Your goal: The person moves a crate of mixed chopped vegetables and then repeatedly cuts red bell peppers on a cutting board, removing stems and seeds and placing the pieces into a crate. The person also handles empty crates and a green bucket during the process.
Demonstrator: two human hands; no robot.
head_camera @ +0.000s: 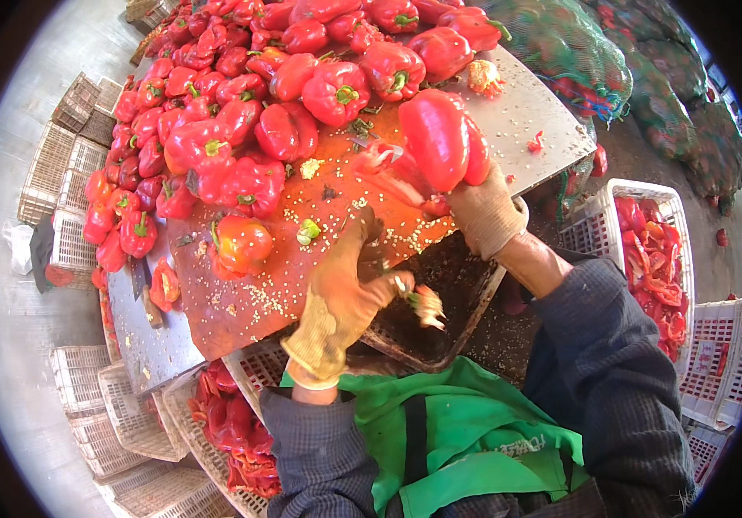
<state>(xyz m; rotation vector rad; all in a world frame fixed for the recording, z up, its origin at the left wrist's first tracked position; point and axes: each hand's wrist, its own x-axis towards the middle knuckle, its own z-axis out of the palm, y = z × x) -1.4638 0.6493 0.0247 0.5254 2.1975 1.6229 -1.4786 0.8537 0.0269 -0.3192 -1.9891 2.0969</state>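
Note:
My right hand (487, 210), in a soiled knit glove, grips a cut-open red bell pepper (439, 139) above the table's near edge. My left hand (345, 291), in a stained yellow glove, is lower and to the left. Beside its fingers a seedy pepper core (428, 307) is over a dark bin (468, 272); whether the fingers hold the core, I cannot tell. Whole red bell peppers (335, 94) are heaped on the table. An orange-red pepper (243, 246) and a green stem piece (308, 231) lie on the seed-strewn orange board (215, 311).
A white crate (688, 259) of cut red peppers stands at the right, another crate (202, 447) of them at lower left. A knife (149, 301) lies on the table's left side. Green mesh sacks (565, 52) fill the upper right. Plastic crates (79, 382) stand along the left.

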